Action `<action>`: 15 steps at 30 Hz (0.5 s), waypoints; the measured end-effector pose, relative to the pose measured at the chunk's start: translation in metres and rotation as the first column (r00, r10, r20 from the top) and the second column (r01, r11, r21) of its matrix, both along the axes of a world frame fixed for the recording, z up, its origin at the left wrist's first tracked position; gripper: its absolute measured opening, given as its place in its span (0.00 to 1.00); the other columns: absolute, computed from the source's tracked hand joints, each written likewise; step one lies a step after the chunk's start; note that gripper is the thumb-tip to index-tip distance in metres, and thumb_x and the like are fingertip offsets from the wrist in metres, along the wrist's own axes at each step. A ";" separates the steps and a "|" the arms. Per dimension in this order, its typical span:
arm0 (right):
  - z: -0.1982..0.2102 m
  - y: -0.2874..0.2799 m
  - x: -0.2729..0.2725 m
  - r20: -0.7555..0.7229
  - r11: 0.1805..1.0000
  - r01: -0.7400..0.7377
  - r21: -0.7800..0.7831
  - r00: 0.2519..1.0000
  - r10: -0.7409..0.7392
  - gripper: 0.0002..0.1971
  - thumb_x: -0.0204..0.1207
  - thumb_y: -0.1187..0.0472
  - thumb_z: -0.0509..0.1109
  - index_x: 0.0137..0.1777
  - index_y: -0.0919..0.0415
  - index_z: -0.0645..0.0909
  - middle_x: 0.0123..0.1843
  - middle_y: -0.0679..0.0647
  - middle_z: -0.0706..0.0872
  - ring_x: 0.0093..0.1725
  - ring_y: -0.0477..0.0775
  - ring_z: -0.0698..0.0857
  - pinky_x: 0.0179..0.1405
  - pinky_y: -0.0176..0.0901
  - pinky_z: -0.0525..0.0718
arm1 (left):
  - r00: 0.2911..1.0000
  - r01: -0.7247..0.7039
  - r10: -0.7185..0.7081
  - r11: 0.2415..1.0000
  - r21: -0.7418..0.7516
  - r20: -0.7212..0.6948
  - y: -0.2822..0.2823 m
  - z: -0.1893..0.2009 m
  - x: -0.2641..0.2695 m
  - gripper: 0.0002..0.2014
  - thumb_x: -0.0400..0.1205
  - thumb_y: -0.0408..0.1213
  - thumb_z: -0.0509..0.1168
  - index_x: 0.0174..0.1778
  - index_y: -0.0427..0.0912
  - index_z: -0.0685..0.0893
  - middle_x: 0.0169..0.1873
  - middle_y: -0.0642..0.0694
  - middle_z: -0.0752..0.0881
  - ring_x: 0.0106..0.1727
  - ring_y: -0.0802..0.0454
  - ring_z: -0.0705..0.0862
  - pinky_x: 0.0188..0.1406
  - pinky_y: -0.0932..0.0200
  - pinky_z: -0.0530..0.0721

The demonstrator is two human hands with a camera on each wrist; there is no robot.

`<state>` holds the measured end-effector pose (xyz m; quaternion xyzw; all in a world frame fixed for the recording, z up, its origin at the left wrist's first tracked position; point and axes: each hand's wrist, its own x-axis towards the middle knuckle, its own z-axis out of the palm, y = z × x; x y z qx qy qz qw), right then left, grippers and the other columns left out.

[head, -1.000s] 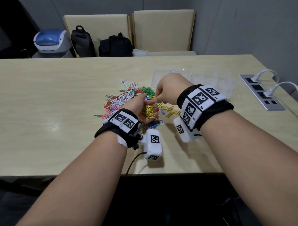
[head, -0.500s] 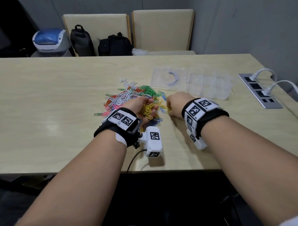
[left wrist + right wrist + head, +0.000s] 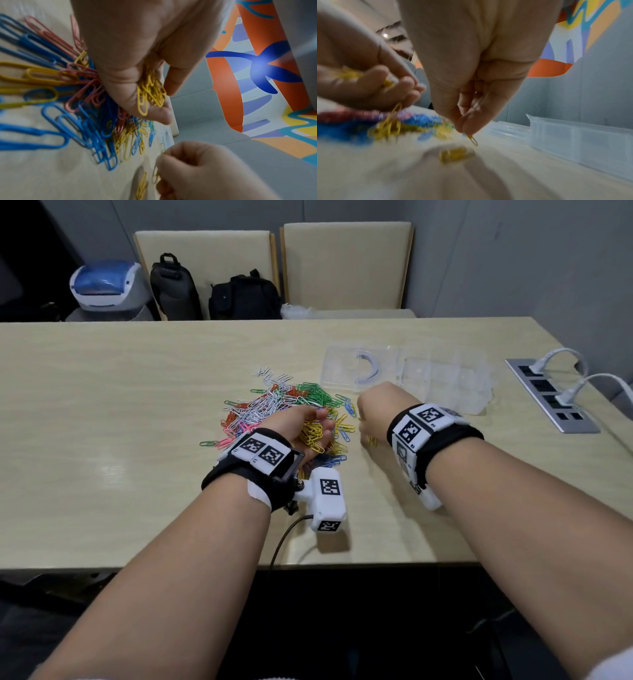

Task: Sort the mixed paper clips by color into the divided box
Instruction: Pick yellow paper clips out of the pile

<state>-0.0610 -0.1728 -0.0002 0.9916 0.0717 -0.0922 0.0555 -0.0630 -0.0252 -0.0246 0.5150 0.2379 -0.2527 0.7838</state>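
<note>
Yellow clips (image 3: pixel 150 89) fill my left hand (image 3: pixel 301 428); my right hand (image 3: pixel 376 409) pinches one (image 3: pixel 473 140). Light, slippery wire: I grip its loop.

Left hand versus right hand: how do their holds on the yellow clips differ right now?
The left hand cups a whole bunch of yellow clips in curled fingers; the right hand pinches only one or two at its fingertips. The left hand sits over the mixed pile; the right hand is beside the pile, nearer the box. Both hold only yellow.
</note>
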 end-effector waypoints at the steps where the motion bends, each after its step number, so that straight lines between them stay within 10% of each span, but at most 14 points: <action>1: 0.006 0.001 0.000 0.030 0.999 -0.007 0.036 1.000 0.006 0.11 0.77 0.59 0.68 0.53 0.64 0.86 0.47 0.58 0.87 0.50 0.59 0.85 0.45 0.43 0.81 | 1.000 0.006 -0.006 1.000 -0.009 -0.001 -0.001 0.001 0.000 0.12 0.87 0.35 0.56 0.42 0.35 0.80 0.32 0.40 0.82 0.32 0.53 0.81 0.23 0.67 0.82; 7: 0.037 0.029 0.001 0.049 0.955 -0.114 0.275 0.993 0.104 0.10 0.77 0.48 0.71 0.47 0.53 0.86 0.36 0.47 0.85 0.40 0.47 0.83 0.45 0.38 0.80 | 1.000 0.009 -0.010 0.998 -0.057 -0.012 -0.006 0.003 0.004 0.14 0.88 0.39 0.54 0.45 0.32 0.78 0.29 0.37 0.82 0.30 0.45 0.83 0.46 0.55 0.81; 10: 0.036 0.030 0.008 0.040 0.944 -0.090 0.317 0.996 0.081 0.10 0.79 0.52 0.68 0.50 0.55 0.87 0.44 0.50 0.89 0.38 0.48 0.83 0.43 0.41 0.83 | 1.000 0.000 -0.003 0.996 -0.092 -0.025 -0.004 0.003 0.005 0.13 0.88 0.37 0.53 0.43 0.35 0.77 0.24 0.40 0.82 0.23 0.49 0.83 0.35 0.58 0.85; 15: 0.011 0.020 0.023 -0.043 0.997 -0.017 0.072 0.999 0.020 0.16 0.81 0.65 0.60 0.63 0.61 0.84 0.61 0.58 0.86 0.62 0.59 0.84 0.65 0.47 0.80 | 1.000 -0.017 0.017 0.997 -0.077 0.005 0.006 0.002 0.006 0.15 0.88 0.34 0.50 0.39 0.37 0.76 0.19 0.43 0.80 0.25 0.53 0.80 0.21 0.66 0.81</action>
